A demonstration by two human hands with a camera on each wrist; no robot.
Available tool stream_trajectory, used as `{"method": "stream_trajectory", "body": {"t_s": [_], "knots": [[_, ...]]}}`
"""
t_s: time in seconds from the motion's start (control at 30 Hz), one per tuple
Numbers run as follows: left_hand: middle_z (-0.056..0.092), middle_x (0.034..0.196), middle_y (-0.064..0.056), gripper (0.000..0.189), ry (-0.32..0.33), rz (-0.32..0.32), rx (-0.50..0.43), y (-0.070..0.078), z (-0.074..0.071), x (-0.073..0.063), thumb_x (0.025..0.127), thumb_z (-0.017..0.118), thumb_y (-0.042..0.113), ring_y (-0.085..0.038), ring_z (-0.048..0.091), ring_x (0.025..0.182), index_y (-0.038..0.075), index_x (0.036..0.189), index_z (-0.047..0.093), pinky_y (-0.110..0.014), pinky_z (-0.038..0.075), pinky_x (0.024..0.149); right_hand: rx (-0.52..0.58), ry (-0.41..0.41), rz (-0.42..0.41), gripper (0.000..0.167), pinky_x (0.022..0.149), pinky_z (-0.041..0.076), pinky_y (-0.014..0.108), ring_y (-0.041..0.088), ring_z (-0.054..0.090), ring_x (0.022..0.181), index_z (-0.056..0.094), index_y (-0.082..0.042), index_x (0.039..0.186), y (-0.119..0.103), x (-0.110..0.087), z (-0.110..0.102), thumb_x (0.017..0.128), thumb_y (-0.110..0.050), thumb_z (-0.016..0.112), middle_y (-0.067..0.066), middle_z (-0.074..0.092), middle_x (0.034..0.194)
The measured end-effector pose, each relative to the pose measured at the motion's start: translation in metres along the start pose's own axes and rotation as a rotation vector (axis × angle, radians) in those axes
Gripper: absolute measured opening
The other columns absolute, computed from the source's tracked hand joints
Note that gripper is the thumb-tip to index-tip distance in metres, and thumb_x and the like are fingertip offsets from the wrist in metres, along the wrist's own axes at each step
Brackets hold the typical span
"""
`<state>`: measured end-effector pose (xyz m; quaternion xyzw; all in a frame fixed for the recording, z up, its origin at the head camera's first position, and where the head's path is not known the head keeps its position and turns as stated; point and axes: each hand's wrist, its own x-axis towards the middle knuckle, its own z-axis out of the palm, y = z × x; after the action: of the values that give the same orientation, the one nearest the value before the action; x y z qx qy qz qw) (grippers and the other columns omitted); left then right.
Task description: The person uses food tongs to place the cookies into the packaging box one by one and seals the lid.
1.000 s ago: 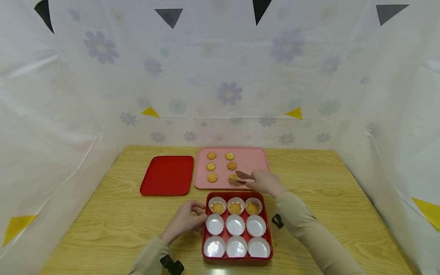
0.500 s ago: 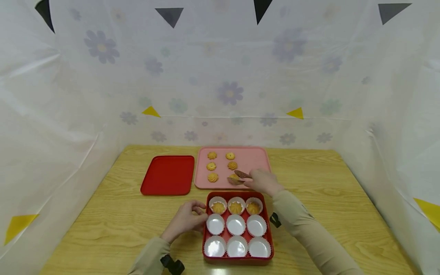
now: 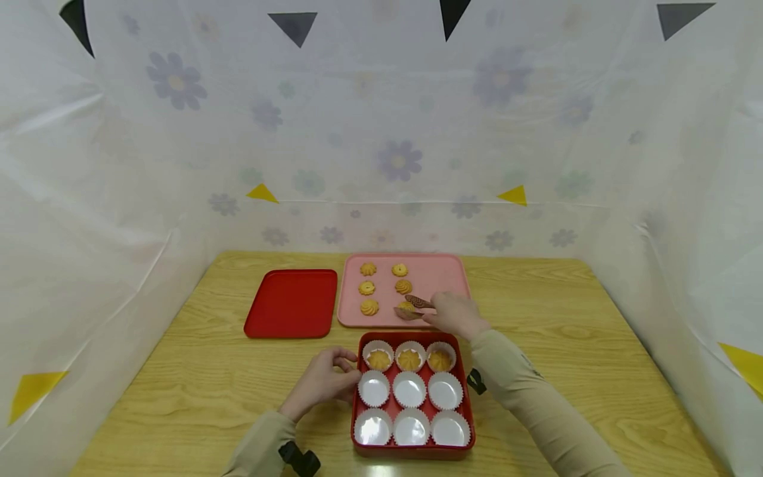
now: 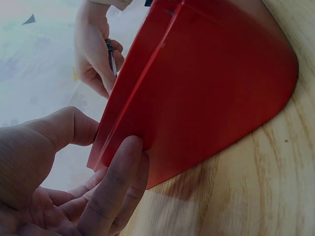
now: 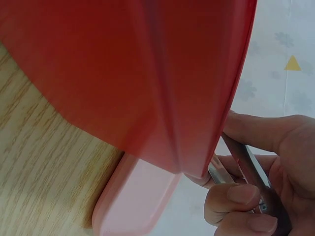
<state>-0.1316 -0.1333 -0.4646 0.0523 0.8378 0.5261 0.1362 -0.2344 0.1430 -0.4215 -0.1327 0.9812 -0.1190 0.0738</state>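
My right hand [image 3: 457, 315] holds a pair of tongs [image 3: 420, 302] over the near right cookie on the pink tray [image 3: 444, 271]. The tongs' ends stand on both sides of that cookie [image 3: 406, 306], partly covering it. In the right wrist view, fingers curl round the tongs' metal handles [image 5: 248, 167]. My left hand [image 3: 324, 377] pinches the left rim of a red box [image 3: 412, 452], with thumb and fingertips at its wall in the left wrist view. White paper cups [image 3: 408, 389] fill the box in rows; cookies [image 3: 408, 360] sit in the far row.
Several more cookies [image 3: 369, 307] lie in two columns on the pink tray. Left of it lies a flat red tray [image 3: 291, 305]. The wooden table [image 3: 554, 344] extends to both sides, with a white flowered sheet [image 3: 381, 132] behind.
My right hand and the tongs have shifted slightly left and away from me over the cookie. The left hand stays at the box, and the box has not moved.
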Motion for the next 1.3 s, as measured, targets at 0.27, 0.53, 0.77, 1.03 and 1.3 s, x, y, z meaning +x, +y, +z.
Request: {"method": "stream_trajectory", "body": {"t_s": [0.27,0.53,0.77,1.03,1.3], "knots": [[0.065,0.086,-0.010,0.035,0.007,-0.002,-0.001,0.0003,0.0001,0.0001,0.081,0.073,0.010,-0.012,0.062,0.067,-0.005,0.111,0.061,-0.026,0.057,0.062,-0.010,0.000,0.000,0.022,0.057,0.037,0.030,0.018,0.049,0.069,0.060,-0.010,0.083,-0.0004,0.0000,-0.0002,0.094,-0.029,0.067,0.002,0.058,0.077],[0.066,0.086,-0.010,0.035,0.017,0.000,0.015,0.0009,0.0007,-0.0005,0.081,0.073,0.010,-0.012,0.062,0.067,-0.005,0.111,0.061,-0.025,0.056,0.061,0.003,0.002,-0.002,0.024,0.056,0.036,0.030,0.017,0.047,0.068,0.058,-0.011,0.081,0.0004,-0.0005,0.0005,0.095,-0.028,0.067,0.002,0.054,0.074],[0.064,0.087,-0.010,0.036,0.007,-0.015,-0.001,0.0011,0.0010,0.0004,0.082,0.073,0.010,-0.013,0.062,0.068,-0.005,0.112,0.061,-0.028,0.058,0.062,0.031,0.004,-0.006,0.024,0.055,0.035,0.029,0.016,0.046,0.066,0.059,-0.011,0.079,0.0033,-0.0002,0.0024,0.095,-0.027,0.066,0.001,0.054,0.074],[0.065,0.088,-0.011,0.036,0.003,-0.017,-0.004,0.0003,0.0005,0.0002,0.082,0.073,0.010,-0.013,0.062,0.069,-0.005,0.112,0.061,-0.029,0.059,0.063,0.050,0.002,-0.002,0.022,0.053,0.036,0.027,0.015,0.048,0.064,0.063,-0.009,0.085,0.0061,-0.0023,0.0003,0.095,-0.027,0.067,0.003,0.059,0.077],[0.064,0.088,-0.011,0.036,0.003,-0.021,-0.011,0.0009,0.0010,0.0006,0.082,0.073,0.009,-0.013,0.062,0.068,-0.006,0.112,0.061,-0.030,0.060,0.061,0.081,0.002,-0.014,0.020,0.050,0.035,0.026,0.014,0.046,0.061,0.065,-0.010,0.086,0.0074,-0.0066,-0.0032,0.096,-0.027,0.066,0.002,0.058,0.075]]}}
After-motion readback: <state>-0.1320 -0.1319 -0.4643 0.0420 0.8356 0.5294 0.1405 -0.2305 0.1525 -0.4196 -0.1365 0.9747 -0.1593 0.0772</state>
